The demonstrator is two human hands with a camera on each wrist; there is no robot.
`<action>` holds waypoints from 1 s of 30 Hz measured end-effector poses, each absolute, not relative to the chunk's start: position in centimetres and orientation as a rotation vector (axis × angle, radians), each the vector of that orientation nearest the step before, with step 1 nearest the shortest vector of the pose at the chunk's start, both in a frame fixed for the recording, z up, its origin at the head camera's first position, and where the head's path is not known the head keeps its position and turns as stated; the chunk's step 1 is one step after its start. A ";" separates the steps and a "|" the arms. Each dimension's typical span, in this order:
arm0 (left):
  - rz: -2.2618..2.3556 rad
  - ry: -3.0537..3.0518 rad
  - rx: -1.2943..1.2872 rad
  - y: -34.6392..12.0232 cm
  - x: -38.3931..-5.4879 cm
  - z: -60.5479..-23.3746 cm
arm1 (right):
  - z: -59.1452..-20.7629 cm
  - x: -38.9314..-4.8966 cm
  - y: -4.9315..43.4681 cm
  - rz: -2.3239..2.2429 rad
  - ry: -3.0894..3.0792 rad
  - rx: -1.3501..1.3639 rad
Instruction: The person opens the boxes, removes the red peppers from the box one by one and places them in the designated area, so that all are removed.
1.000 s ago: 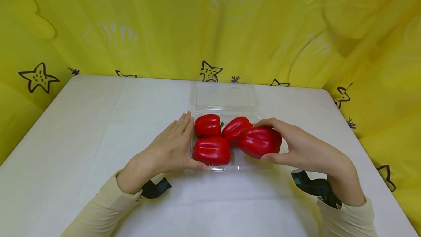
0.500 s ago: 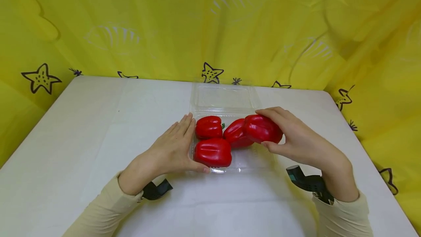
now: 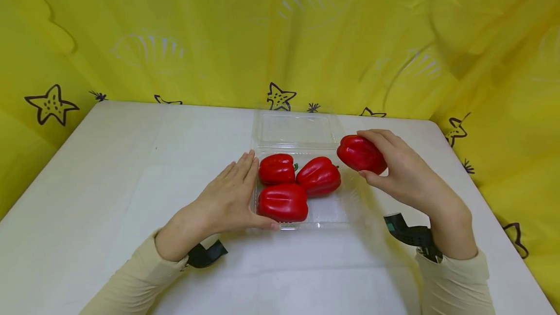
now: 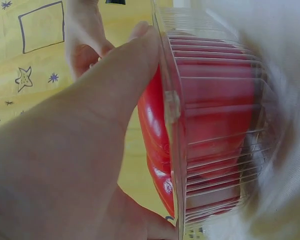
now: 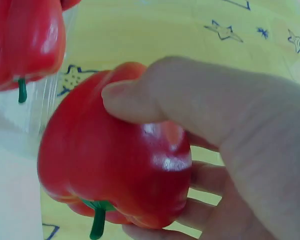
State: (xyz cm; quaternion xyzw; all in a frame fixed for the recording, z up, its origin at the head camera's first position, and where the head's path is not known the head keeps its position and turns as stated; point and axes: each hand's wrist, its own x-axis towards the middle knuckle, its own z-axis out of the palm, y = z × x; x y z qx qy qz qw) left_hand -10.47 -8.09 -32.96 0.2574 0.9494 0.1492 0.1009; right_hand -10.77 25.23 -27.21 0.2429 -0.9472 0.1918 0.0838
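In the head view, my right hand (image 3: 404,166) holds a red bell pepper (image 3: 360,153) in the air over the back right corner of a clear plastic clamshell box (image 3: 330,210). The right wrist view shows that pepper (image 5: 115,150) with its green stem, thumb on one side and fingers on the other. Inside the box lie three more red bell peppers: one back left (image 3: 277,168), one front left (image 3: 283,202), one near the middle (image 3: 319,176). My left hand (image 3: 227,198) rests against the box's left side, fingers straight, thumb on the front rim.
The box's hinged clear lid (image 3: 297,128) lies folded back towards the yellow curtain (image 3: 218,38). A white table (image 3: 131,169) bears everything. Dark wrist-worn devices sit on both arms, the left one (image 3: 207,254) near the table's front.
My right hand has lifted its bell pepper away from the box's right half, moving it back and to the right. The middle pepper is now fully visible. My left hand stays in place.
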 end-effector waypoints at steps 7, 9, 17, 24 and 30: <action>0.425 2.807 0.749 -8.1 -10.4 -32.8 | -27.4 -11.5 26.3 0.523 -2.870 0.620; 0.418 2.801 0.742 -8.1 -10.4 -32.8 | -27.6 -11.8 26.6 0.514 -2.889 0.586; 0.421 2.796 0.754 -8.3 -10.5 -32.7 | -28.8 -13.5 27.8 0.519 -2.928 0.477; 0.439 2.786 0.742 -8.3 -10.6 -32.7 | -30.8 -15.0 28.8 0.532 -2.952 0.431; 0.418 2.804 0.751 -8.2 -10.5 -32.8 | -31.9 -15.6 29.3 0.528 -2.952 0.422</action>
